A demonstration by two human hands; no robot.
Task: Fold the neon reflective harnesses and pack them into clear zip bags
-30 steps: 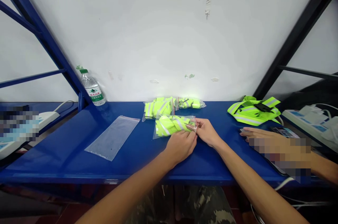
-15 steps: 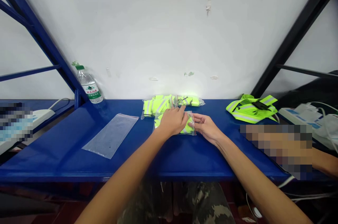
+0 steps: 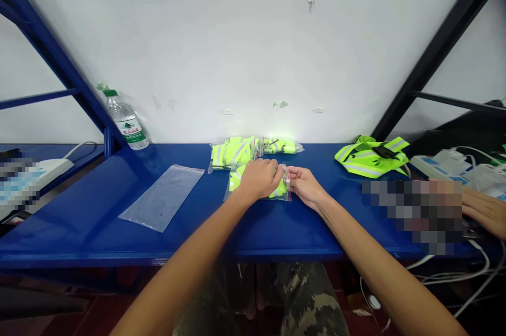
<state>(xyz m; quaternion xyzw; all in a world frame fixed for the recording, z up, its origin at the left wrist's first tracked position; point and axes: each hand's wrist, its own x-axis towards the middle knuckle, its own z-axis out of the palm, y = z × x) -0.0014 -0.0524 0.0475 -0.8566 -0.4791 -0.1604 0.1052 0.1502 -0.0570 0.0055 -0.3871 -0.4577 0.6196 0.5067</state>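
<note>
A clear zip bag (image 3: 280, 193) with a folded neon-yellow reflective strap (image 3: 236, 180) inside lies flat on the blue table. Over its middle rests my left hand (image 3: 259, 179), fingers curled down onto the plastic and partly hiding the strap. My right hand (image 3: 307, 186) pinches the bag's right end, where the opening strip is, between thumb and fingers. Just behind are two more filled bags, a larger bag (image 3: 234, 152) and a smaller bag (image 3: 280, 145). To the left an unfilled clear zip bag (image 3: 163, 198) lies flat.
A loose reflective strap with a black buckle (image 3: 371, 157) lies at the back right. A water bottle (image 3: 128, 122) leans by the blue frame at left. At right, another person's arm (image 3: 486, 212) reaches beside power strips and cables (image 3: 443, 164). A white wall stands behind the table (image 3: 197, 243).
My left fingers have drawn in over the bag, and my right hand stays at its right end. The view has shifted slightly. The other person's arm at right has moved.
</note>
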